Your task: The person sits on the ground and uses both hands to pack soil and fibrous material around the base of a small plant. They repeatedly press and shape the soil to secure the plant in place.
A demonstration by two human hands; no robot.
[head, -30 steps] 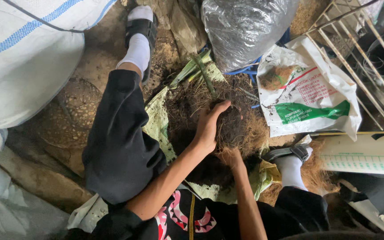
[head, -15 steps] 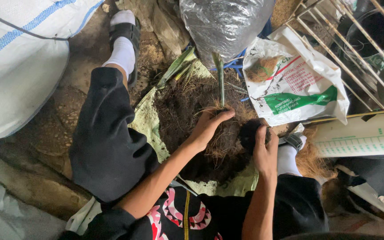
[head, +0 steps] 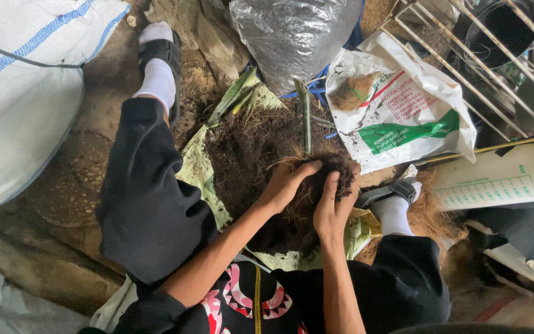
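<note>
A heap of dark soil and brown fibre (head: 251,154) lies on a pale green sheet (head: 198,176) between my knees. My left hand (head: 285,182) and my right hand (head: 335,201) both clasp a dark clump of roots and soil (head: 326,176) at the heap's right side. A cut green stem (head: 305,117) rises from that clump, pointing away from me. Green leaf strips (head: 233,96) lie at the heap's far edge.
A white printed sack (head: 403,117) with brown fibre in its mouth lies to the right. A grey plastic bag (head: 295,37) stands beyond the heap, a large white woven sack (head: 20,93) at left, a metal rack (head: 465,55) at upper right. My sandalled feet (head: 159,62) flank the heap.
My right hand has come up from under my left arm onto the clump's right side. The left hand slid down to the stem's base. The view shifted slightly.
</note>
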